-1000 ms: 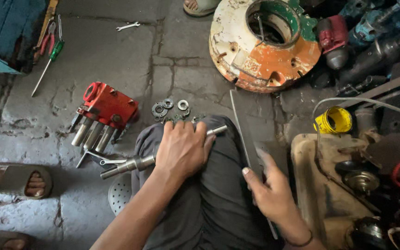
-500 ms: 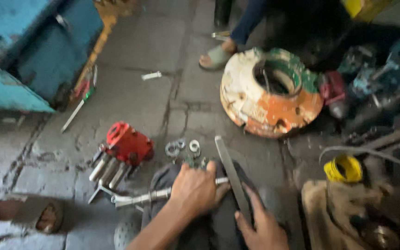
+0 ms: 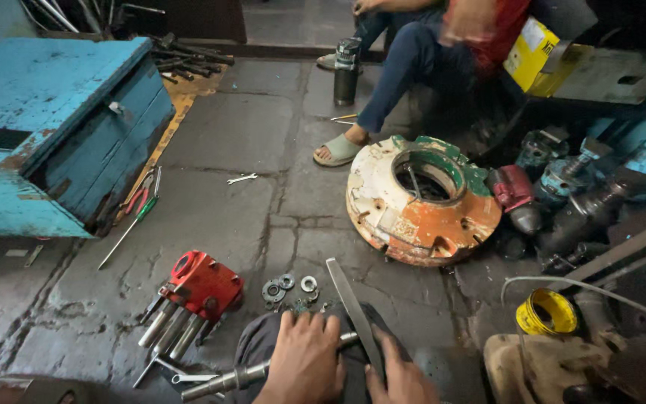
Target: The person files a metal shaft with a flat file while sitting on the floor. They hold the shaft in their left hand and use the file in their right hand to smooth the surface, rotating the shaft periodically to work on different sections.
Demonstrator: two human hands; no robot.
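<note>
My left hand [image 3: 306, 360] presses a steel shaft [image 3: 226, 381] down across my knee, fingers wrapped over it. My right hand [image 3: 398, 378] grips the near end of a long flat metal file [image 3: 351, 308], which slants up and away over the shaft. Both hands sit at the bottom edge of the head view, partly cut off. Just beyond them on the stone floor lie a few washers and nuts [image 3: 287, 286].
A red tool block with chrome sockets [image 3: 196, 290] lies left of my knee. A worn white-orange round housing [image 3: 420, 198] sits ahead right. A blue wooden chest [image 3: 46, 127], screwdrivers and pliers [image 3: 140, 206], a yellow tin [image 3: 546, 311], and a seated person's leg [image 3: 383, 90] surround the spot.
The view has tilted upward, showing more of the floor, the blue chest and the seated person. My hands have slid to the bottom edge, still on the shaft and file.
</note>
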